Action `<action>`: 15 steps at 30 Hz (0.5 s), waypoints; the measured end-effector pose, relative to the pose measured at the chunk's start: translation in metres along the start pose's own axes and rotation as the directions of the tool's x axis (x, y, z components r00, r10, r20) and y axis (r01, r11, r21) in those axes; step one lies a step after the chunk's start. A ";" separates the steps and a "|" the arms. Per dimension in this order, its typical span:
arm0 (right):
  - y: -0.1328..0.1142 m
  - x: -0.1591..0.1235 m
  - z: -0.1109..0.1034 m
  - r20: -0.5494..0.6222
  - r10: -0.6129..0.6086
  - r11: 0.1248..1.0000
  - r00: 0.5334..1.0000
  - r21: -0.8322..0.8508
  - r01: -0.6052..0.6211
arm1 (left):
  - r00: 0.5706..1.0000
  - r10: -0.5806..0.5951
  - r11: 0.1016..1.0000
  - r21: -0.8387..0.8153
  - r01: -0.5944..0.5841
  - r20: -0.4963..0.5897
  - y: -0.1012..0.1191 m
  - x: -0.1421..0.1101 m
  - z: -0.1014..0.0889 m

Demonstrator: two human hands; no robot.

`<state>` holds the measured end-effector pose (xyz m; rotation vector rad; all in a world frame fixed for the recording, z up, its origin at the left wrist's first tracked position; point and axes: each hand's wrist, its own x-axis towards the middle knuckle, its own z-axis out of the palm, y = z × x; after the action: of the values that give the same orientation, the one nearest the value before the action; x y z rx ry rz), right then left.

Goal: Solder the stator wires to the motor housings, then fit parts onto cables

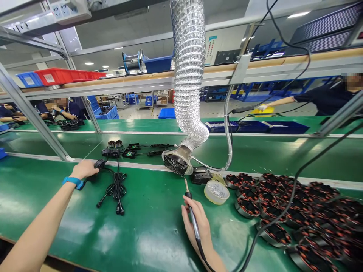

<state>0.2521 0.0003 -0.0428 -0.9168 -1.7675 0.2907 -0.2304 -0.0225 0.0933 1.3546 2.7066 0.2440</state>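
My right hand [202,223] is closed around a soldering iron [193,217], its tip pointing up and away toward the fume fan. The iron's black cord trails under my wrist. Far to the left, my left hand [84,170], with a blue wristband, has its fingers closed on a black cabled part [100,164] at the bench's back edge. A thin wire rises from near that hand. Beside it lies a tied bundle of black cable [117,189] with connectors. A round tub [216,192] of small pale bits stands right of the iron's tip.
A fume fan [175,163] hangs from a silver duct [189,75] at centre. Many wound motor stators [272,207] crowd the right side. Cabled circuit boards [129,153] lie on the strip behind. Blue trays [252,127] stand beyond; a co-worker's arm [283,101] reaches at right.
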 end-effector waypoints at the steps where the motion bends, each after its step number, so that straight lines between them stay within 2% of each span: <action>1: -0.001 0.001 0.000 0.002 -0.007 1.000 1.000 0.002 0.007 | 1.000 -0.006 1.000 0.025 0.006 -0.014 -0.003 0.002 -0.006; 5: -0.005 0.002 0.002 0.000 -0.035 0.999 0.999 0.000 0.035 | 1.000 0.014 1.000 0.018 -0.015 0.010 0.003 0.007 -0.023; 8: -0.006 0.003 0.003 0.008 -0.036 0.999 0.999 -0.005 0.036 | 0.988 0.121 0.961 -0.262 -0.092 0.096 0.030 0.003 -0.027; 10: -0.006 0.002 0.002 0.016 -0.039 0.999 0.999 -0.006 0.039 | 0.958 0.258 0.874 -0.453 -0.176 0.127 0.051 -0.002 -0.027; 11: -0.005 0.002 0.002 0.016 -0.042 0.999 0.999 -0.007 0.042 | 0.940 0.312 0.854 -0.473 -0.216 0.135 0.060 -0.005 -0.025; 13: -0.004 0.002 0.001 0.012 -0.045 0.999 0.999 -0.014 0.045 | 0.925 0.337 0.904 -0.334 -0.267 0.173 0.072 -0.013 -0.012; 15: -0.004 0.003 0.000 -0.001 -0.042 0.999 0.999 -0.017 0.042 | 0.953 0.244 0.968 -0.105 -0.228 0.180 0.077 -0.024 0.011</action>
<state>0.2500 -0.0008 -0.0382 -0.8906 -1.7883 0.2486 -0.1541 0.0050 0.0971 1.5882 2.3524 0.2300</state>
